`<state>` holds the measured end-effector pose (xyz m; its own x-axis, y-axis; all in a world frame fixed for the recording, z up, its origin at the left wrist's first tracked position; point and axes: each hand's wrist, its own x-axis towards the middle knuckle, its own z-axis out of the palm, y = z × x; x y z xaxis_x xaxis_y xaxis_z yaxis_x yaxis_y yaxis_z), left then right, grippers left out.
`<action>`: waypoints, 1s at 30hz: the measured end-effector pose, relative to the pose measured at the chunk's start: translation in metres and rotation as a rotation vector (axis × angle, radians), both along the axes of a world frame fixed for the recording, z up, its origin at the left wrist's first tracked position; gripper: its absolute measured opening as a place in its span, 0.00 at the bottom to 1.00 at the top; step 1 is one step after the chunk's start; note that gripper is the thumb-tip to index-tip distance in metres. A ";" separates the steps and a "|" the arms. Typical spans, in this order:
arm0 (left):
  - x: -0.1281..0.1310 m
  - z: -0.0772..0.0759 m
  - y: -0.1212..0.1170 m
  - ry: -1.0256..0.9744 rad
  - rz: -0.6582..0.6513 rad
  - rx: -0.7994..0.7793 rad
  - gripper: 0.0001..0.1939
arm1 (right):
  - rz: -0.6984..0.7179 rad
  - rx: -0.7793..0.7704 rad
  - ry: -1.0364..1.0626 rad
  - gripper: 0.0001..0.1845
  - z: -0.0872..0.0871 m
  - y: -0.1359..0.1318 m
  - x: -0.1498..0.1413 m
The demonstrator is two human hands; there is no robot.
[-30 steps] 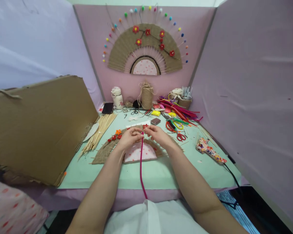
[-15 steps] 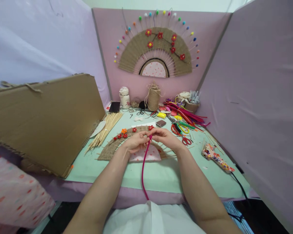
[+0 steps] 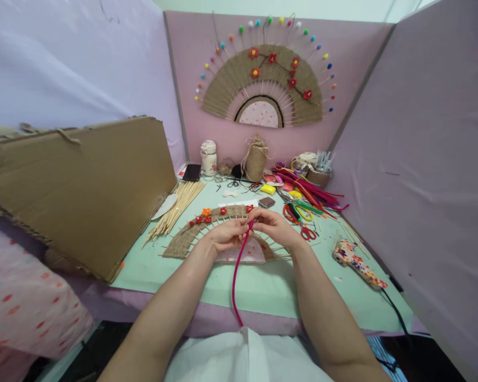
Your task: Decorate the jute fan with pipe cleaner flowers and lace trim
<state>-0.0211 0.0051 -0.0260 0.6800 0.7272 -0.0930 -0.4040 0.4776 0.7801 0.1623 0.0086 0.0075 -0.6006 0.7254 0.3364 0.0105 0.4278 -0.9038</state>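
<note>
Mint-green table (image 3: 271, 292), a half-round twine-woven fan (image 3: 179, 243) lying on it. Over the fan, left hand (image 3: 231, 234) and right hand (image 3: 274, 225) meet, both narrowed to a fingertip pinch on the upper end of a magenta pipe cleaner (image 3: 234, 286), its tail curving down toward the lap. Step in hand, I judge: bending or twisting that end, though fingers hide its shape from me. Next move calls for one steady pinch while the other turns the tip.
</note>
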 end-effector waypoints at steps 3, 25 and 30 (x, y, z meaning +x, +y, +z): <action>0.003 0.002 -0.002 -0.014 0.016 -0.028 0.23 | 0.003 0.009 -0.003 0.08 -0.001 0.000 0.000; 0.008 0.013 -0.010 0.236 0.365 0.250 0.26 | -0.198 -0.006 -0.221 0.11 0.001 -0.001 0.009; 0.019 0.007 -0.013 0.500 0.606 0.511 0.18 | -0.411 -0.054 -0.298 0.08 -0.003 0.000 0.001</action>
<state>-0.0019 -0.0076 -0.0185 0.1391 0.9779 0.1563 -0.0332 -0.1531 0.9876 0.1636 0.0084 0.0049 -0.3264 0.9334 0.1493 0.4284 0.2869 -0.8569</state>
